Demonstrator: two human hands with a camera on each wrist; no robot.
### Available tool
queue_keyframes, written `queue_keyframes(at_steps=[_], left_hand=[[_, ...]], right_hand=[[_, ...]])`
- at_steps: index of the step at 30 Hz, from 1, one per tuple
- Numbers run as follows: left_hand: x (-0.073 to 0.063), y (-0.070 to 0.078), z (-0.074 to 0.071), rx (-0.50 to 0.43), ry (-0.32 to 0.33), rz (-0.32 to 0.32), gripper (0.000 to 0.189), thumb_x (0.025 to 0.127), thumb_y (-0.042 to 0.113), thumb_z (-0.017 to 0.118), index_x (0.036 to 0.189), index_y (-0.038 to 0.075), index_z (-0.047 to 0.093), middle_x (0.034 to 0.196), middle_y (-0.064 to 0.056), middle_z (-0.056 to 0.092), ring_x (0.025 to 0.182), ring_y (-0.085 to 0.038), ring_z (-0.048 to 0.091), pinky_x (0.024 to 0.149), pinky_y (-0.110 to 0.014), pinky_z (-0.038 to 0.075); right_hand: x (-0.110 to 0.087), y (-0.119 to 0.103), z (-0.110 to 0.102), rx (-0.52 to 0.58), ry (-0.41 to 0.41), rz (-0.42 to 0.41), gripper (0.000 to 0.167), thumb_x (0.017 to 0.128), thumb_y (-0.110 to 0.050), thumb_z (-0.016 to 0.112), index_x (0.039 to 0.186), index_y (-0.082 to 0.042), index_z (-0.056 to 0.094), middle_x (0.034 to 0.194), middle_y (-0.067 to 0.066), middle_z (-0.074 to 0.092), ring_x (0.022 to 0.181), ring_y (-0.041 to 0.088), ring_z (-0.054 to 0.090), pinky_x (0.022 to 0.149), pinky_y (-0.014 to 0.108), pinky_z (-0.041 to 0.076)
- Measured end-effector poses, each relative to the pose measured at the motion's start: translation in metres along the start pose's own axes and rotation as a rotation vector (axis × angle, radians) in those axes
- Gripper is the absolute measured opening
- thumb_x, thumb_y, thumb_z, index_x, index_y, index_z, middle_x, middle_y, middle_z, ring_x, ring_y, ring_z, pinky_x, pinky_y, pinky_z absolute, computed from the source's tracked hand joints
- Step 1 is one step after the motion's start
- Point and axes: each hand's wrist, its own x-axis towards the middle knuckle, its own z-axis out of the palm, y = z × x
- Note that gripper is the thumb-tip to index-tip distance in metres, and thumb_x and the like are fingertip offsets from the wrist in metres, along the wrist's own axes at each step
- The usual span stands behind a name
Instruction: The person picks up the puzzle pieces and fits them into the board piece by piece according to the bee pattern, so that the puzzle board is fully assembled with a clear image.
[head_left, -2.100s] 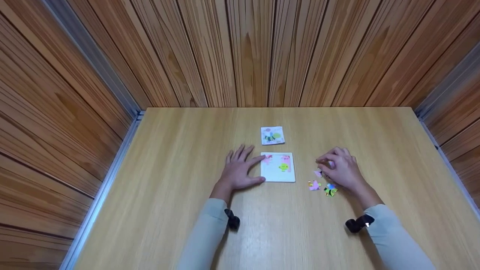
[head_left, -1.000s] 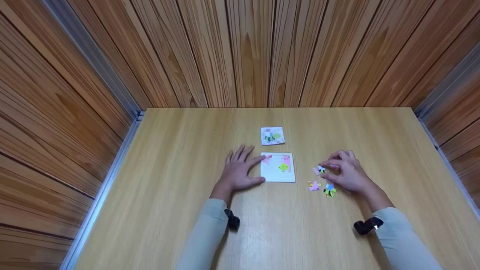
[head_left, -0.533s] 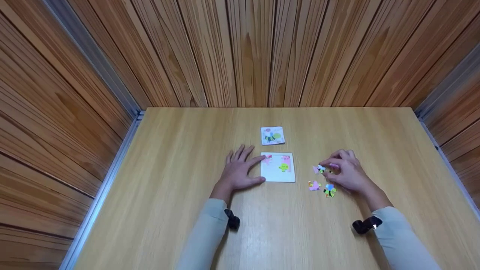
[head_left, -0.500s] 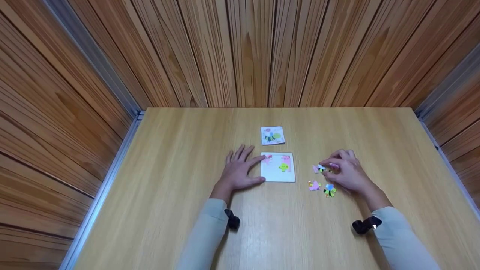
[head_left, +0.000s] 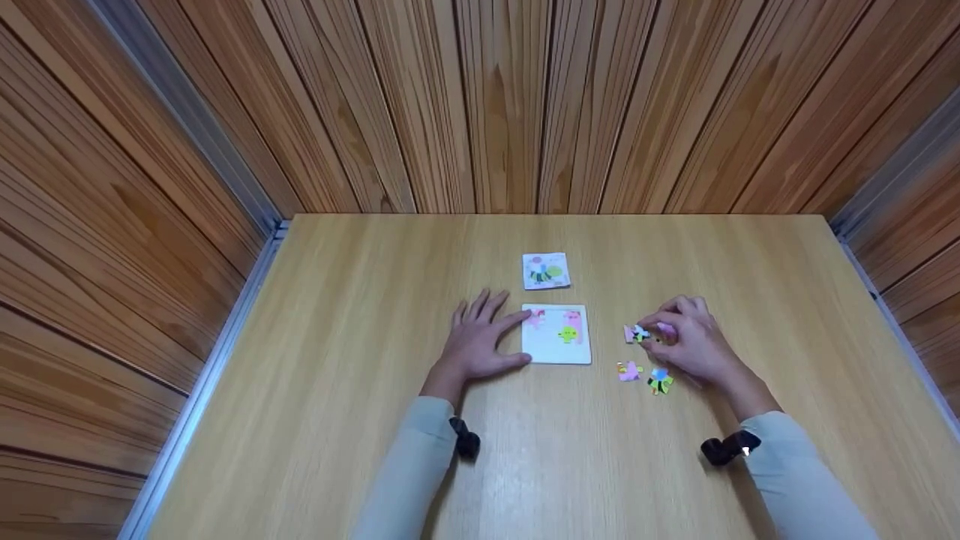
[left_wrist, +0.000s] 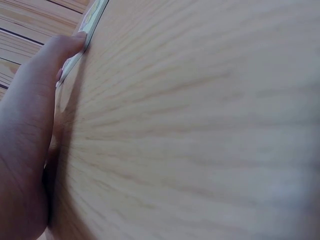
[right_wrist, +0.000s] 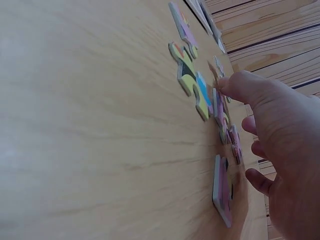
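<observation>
My left hand (head_left: 478, 345) lies with spread fingers on the table, its thumb and index fingertip touching the left edge of a white puzzle board (head_left: 544, 352). Pink and yellow-green pieces sit in the board's upper part. To the right, my right hand (head_left: 691, 343) pinches a small jigsaw piece (head_left: 640, 334) with black and pale markings between thumb and index finger. Around it lie a pink piece (head_left: 628, 371) and a yellow-green piece with black stripes and blue (head_left: 660, 381). More pink pieces (right_wrist: 222, 190) lie beneath the right hand in the right wrist view.
A square picture card (head_left: 546, 271) showing a bee lies behind the board. The wooden table (head_left: 360, 300) is bounded by plank walls (head_left: 495, 105) at the back and sides.
My right hand first drew back toward the right and front, then took the black-marked piece and shifted it slightly away from me. My left hand and the board stay put.
</observation>
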Motion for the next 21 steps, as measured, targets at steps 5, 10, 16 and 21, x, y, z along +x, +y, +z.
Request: queue_keyframes(at_steps=[5, 10, 16, 21], left_hand=[[0.0, 0.0, 0.0, 0.002, 0.001, 0.001, 0.088, 0.095, 0.083, 0.059, 0.172, 0.045, 0.044, 0.192, -0.006, 0.021, 0.18, -0.043, 0.01, 0.141, -0.075, 0.005], [-0.001, 0.001, 0.0, 0.001, 0.0, 0.0, 0.088, 0.095, 0.083, 0.059, 0.172, 0.045, 0.044, 0.192, -0.005, 0.021, 0.18, -0.042, 0.009, 0.141, -0.076, 0.005], [-0.002, 0.002, 0.001, 0.006, 0.009, 0.002, 0.086, 0.096, 0.081, 0.06, 0.173, 0.044, 0.044, 0.191, -0.005, 0.022, 0.18, -0.042, 0.01, 0.141, -0.076, 0.008], [-0.001, 0.0, 0.0, 0.009, 0.004, 0.005, 0.087, 0.096, 0.081, 0.06, 0.173, 0.044, 0.043, 0.192, -0.005, 0.02, 0.18, -0.041, 0.008, 0.141, -0.075, 0.007]], right_hand=[[0.004, -0.004, 0.001, 0.005, -0.014, 0.0, 0.032, 0.098, -0.018, 0.087, 0.129, -0.01, 0.083, 0.131, 0.016, 0.06, 0.126, 0.034, 0.045, 0.098, 0.049, 0.039], [0.009, -0.01, 0.005, 0.02, -0.001, -0.035, 0.03, 0.097, -0.017, 0.087, 0.127, -0.011, 0.084, 0.124, 0.014, 0.065, 0.118, 0.03, 0.05, 0.096, 0.046, 0.038], [0.014, -0.021, 0.01, 0.024, 0.008, -0.064, 0.027, 0.098, -0.015, 0.086, 0.125, -0.012, 0.084, 0.117, 0.011, 0.07, 0.112, 0.027, 0.055, 0.091, 0.038, 0.041], [0.02, -0.031, 0.016, 0.042, -0.02, -0.058, 0.027, 0.099, -0.017, 0.086, 0.126, -0.013, 0.083, 0.12, 0.011, 0.07, 0.116, 0.028, 0.056, 0.094, 0.041, 0.044]])
